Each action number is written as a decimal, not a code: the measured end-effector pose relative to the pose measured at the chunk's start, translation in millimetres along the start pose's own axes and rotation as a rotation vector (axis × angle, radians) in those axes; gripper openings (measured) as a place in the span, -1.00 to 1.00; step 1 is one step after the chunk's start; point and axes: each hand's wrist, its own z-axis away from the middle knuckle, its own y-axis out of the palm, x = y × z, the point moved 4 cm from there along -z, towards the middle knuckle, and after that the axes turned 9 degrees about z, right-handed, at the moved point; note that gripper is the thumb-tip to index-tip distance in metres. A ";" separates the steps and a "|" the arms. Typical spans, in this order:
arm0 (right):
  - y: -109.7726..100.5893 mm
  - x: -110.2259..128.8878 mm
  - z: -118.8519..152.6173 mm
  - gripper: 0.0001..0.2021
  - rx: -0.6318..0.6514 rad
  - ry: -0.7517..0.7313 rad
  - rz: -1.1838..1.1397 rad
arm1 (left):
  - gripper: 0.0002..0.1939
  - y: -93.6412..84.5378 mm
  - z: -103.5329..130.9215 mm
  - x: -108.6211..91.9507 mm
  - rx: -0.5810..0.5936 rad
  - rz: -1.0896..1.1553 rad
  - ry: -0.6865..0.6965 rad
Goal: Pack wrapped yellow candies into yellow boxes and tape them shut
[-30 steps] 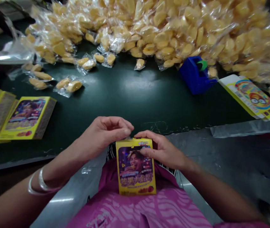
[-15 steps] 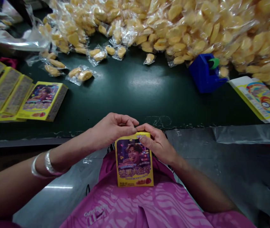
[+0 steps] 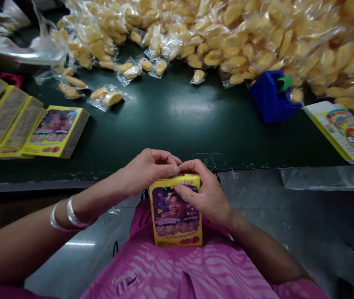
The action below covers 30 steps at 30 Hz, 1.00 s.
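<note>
A yellow snack box [image 3: 177, 216] with a printed front stands upright on my lap, against the pink clothing. My right hand [image 3: 209, 191] grips its upper right part, thumb across the front and fingers over the top edge. At the top edge, my left hand [image 3: 156, 168] has thumb and fingertips pressed together and meets the right fingertips. Whatever lies between those left fingers is hidden. The box's top flap is mostly covered by the hands.
Individually wrapped yellow biscuits [image 3: 226, 45] lie heaped across the back of the dark green table [image 3: 177, 128]. A blue tape dispenser [image 3: 272, 99] with green tape stands at right, near flat printed cartons [image 3: 347, 131]. Several filled-out yellow boxes [image 3: 55, 131] lean together at left.
My right thumb has slid left and slightly down across the box front. The box top has tipped slightly. Both hands remain at its top edge.
</note>
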 end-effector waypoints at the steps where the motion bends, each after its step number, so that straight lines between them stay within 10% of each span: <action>1: -0.5 1.4 0.8 -0.74 -0.021 -0.014 0.012 | -0.79 -0.1 -0.5 0.2 0.015 -0.015 -0.001; 16: 9.6 22.3 18.2 -0.60 0.180 -0.052 0.076 | -0.69 -12.9 12.8 7.9 0.381 -0.028 -0.208; 26: 8.5 16.6 16.3 -0.67 0.288 -0.013 0.027 | -0.80 -11.2 42.7 0.4 0.153 -0.874 0.215; 30: -16.9 -9.5 -3.3 -0.72 0.117 0.134 -0.131 | -0.30 -19.5 44.7 -0.6 0.058 -0.933 0.461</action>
